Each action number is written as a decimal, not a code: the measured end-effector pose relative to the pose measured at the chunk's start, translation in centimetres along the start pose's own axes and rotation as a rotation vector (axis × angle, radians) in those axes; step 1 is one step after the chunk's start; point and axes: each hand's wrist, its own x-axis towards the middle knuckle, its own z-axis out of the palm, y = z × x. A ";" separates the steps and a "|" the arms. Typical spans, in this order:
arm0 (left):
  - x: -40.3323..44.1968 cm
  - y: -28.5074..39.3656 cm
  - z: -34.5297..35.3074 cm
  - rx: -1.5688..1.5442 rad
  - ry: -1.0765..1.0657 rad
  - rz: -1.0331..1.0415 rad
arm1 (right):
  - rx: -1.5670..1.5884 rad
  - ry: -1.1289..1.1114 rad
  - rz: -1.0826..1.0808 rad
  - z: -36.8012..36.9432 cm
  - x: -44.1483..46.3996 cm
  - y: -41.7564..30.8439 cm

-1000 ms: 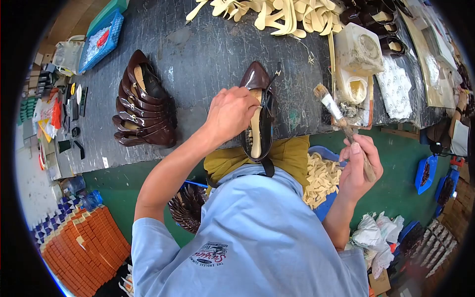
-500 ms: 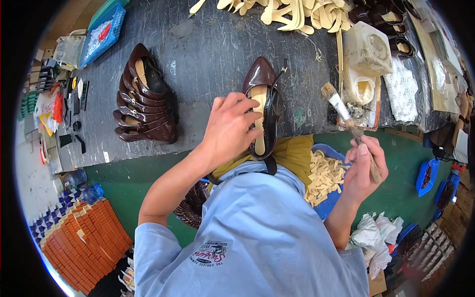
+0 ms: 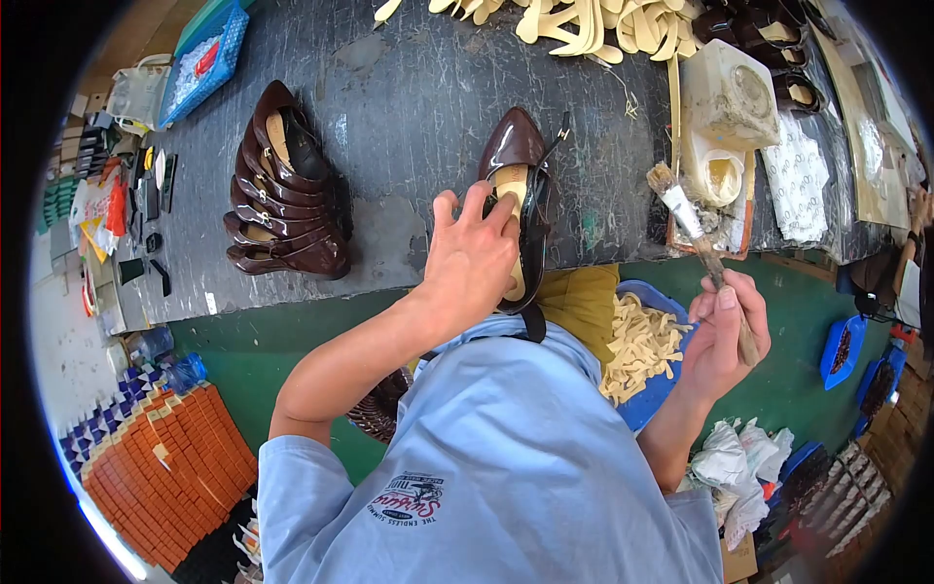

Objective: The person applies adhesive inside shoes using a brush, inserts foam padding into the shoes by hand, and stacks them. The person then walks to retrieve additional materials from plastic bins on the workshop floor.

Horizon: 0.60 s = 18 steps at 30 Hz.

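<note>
A glossy dark brown strap shoe (image 3: 514,141) lies on the worktable in front of me, toe pointing away, its strap unfastened at the right. A pale insole (image 3: 510,178) is inside it. Over the shoe's opening, my left hand (image 3: 475,243) has its fingers bent and apart, pressing on the insole; the fingertips are partly hidden within the shoe. My right hand (image 3: 728,326) is closed round the wooden handle of a flat brush (image 3: 693,222), held up right of the shoe with its glue-stained bristles pointing away. Beyond the bristles stands an open white glue container (image 3: 722,177).
A row of nested brown shoes (image 3: 282,200) stands at left on the dark table (image 3: 389,117). Loose insoles (image 3: 593,24) are heaped at the far edge. A blue basket (image 3: 229,49) sits far left. Below, a blue tub (image 3: 647,394) holds pale insoles near my lap.
My left hand has pushed further into the shoe, covering more of the insole. The right hand and brush have shifted slightly to the right.
</note>
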 end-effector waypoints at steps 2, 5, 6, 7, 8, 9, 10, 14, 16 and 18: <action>0.0 0.0 0.1 0.004 0.012 0.003 | -0.001 0.004 -0.004 0.0 0.0 0.0; 0.1 0.2 -0.2 0.039 -0.016 0.007 | -0.001 0.022 -0.002 -0.1 0.1 -0.1; 0.2 0.2 -0.3 0.048 -0.030 0.010 | 0.001 0.029 -0.003 0.0 0.2 -0.2; 0.3 0.2 -0.3 0.058 -0.044 0.012 | 0.005 0.029 -0.006 0.0 0.2 -0.2; 0.4 0.2 -0.3 0.067 -0.056 0.012 | 0.010 0.028 -0.011 -0.1 0.2 -0.2; 0.4 0.3 -0.4 0.064 -0.060 0.015 | 0.016 0.026 -0.021 -0.1 0.3 -0.1; 0.3 0.4 -0.4 0.064 -0.057 0.016 | 0.012 0.029 -0.016 -0.1 0.3 -0.2; 0.2 -0.1 -0.1 0.007 -0.006 0.036 | 0.046 0.049 -0.037 -0.1 0.4 -0.1; -0.8 -0.8 0.2 -0.198 0.185 0.027 | 0.071 0.062 -0.058 -0.4 0.7 -0.4; -2.7 -0.2 1.3 -0.432 0.477 -0.056 | 0.086 0.086 -0.082 -0.8 0.9 -0.8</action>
